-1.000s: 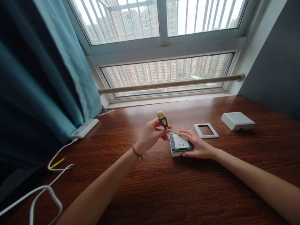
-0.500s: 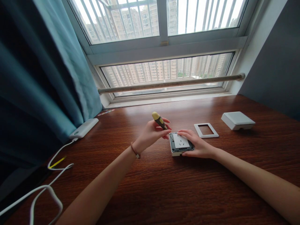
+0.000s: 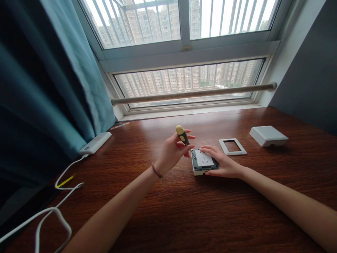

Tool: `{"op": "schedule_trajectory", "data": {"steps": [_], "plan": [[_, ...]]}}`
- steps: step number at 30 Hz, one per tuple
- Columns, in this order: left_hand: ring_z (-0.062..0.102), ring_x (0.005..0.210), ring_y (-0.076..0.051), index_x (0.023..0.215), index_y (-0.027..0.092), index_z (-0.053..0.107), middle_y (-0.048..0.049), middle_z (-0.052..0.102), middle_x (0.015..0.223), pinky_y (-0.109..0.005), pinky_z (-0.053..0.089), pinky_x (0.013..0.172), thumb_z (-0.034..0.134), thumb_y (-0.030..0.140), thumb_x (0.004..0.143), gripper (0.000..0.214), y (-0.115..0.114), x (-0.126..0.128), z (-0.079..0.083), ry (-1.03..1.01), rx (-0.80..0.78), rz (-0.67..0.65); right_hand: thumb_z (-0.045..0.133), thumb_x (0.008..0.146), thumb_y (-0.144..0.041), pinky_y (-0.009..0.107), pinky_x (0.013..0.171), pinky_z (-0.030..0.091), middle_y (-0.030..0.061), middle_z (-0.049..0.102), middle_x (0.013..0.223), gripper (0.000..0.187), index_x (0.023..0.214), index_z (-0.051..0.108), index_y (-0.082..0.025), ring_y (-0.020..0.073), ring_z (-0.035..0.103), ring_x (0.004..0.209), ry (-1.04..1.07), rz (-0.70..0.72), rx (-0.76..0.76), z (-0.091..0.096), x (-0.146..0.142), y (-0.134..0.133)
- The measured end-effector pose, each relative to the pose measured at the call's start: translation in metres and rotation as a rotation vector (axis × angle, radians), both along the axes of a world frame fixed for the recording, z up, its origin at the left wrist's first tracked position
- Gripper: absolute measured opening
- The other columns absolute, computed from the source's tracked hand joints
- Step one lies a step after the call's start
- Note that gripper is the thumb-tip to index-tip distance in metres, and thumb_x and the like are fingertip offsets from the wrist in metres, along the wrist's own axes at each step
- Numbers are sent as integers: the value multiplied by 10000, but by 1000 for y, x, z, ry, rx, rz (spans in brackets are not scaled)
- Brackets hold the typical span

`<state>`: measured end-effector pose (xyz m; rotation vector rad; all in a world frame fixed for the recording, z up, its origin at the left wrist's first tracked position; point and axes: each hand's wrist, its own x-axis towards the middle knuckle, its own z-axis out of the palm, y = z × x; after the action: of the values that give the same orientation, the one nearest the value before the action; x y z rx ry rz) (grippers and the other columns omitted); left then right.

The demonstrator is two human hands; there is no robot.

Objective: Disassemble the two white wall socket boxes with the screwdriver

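My left hand is closed round a screwdriver with a yellow and dark handle. The handle leans up and to the left, and the thin shaft points down at the left side of a wall socket. Whether the tip sits in a screw is too small to tell. The socket has a white face with slots, a dark frame around it and a white box beneath, lying flat on the table. My right hand grips the socket from its right side, fingers over the far edge and thumb at the near edge.
A white square cover frame lies right of the socket on the wooden table. Farther right is a white box. At left, a white power bank with a white cable lies by the blue curtain. Behind is a window.
The screwdriver handle has tipped more upright and slightly right as my left hand and wrist turned. My right hand and the socket stay as they were on the table.
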<state>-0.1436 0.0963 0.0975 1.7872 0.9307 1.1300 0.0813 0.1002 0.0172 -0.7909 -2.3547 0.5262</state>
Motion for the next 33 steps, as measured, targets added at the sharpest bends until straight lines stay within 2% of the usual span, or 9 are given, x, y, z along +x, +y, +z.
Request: {"op": "schedule_trajectory", "data": {"steps": [6,9,12,15,20,24,26,29,33], "plan": [[637,637,-126,1038,116,501,-93,628,939,-282,541,636,668,209,698,390,2,-6,15,-62,-225,-160,692,655,-438,454,1012,303,145,375,1295,789,1315,327,-208,285,345,1212,-3,0,6,0,0,0],[643,650,-137,976,124,518,-88,616,966,-302,542,644,649,239,717,313,4,-9,15,-38,-233,-181,693,652,-439,459,1007,307,144,378,1292,782,1309,335,-211,287,347,1209,2,1,4,0,0,0],[571,548,-90,898,133,554,-41,612,845,-235,494,531,694,296,670,314,4,-7,5,89,-15,2,691,655,-440,461,1005,310,144,376,1290,780,1311,332,-216,287,350,1208,5,3,-1,0,0,0],[521,587,-85,839,153,613,-7,569,748,-215,452,570,721,333,636,292,0,0,-5,213,269,200,689,656,-443,465,1003,309,143,373,1292,785,1315,324,-225,292,347,1211,10,5,-6,-1,0,1],[554,716,-115,638,145,580,-34,573,796,-230,450,689,620,305,750,200,-12,6,0,122,382,213,688,654,-446,466,1001,309,141,378,1289,780,1312,331,-228,297,349,1209,13,7,-4,0,0,0],[555,659,-111,793,141,593,-19,596,731,-220,441,632,530,282,809,155,-8,3,4,98,260,205,694,653,-436,452,1009,305,143,380,1284,779,1308,336,-215,288,347,1209,8,5,1,2,0,0],[511,572,-99,831,130,626,7,568,637,-206,403,551,533,299,791,197,0,0,-2,225,153,187,695,653,-433,455,1009,306,144,380,1284,781,1309,335,-212,287,346,1211,8,7,1,1,0,-1],[483,552,-99,717,112,677,20,548,564,-208,377,548,578,300,727,213,13,-2,-17,411,-18,100,695,654,-430,459,1006,311,147,374,1290,781,1311,334,-209,288,347,1213,14,10,1,-1,1,0],[433,499,-82,717,108,707,45,509,499,-203,354,536,636,242,637,171,19,-2,-29,440,-206,3,695,652,-436,471,1001,310,148,376,1293,797,1322,324,-216,298,347,1213,12,9,9,-3,1,1]]}}
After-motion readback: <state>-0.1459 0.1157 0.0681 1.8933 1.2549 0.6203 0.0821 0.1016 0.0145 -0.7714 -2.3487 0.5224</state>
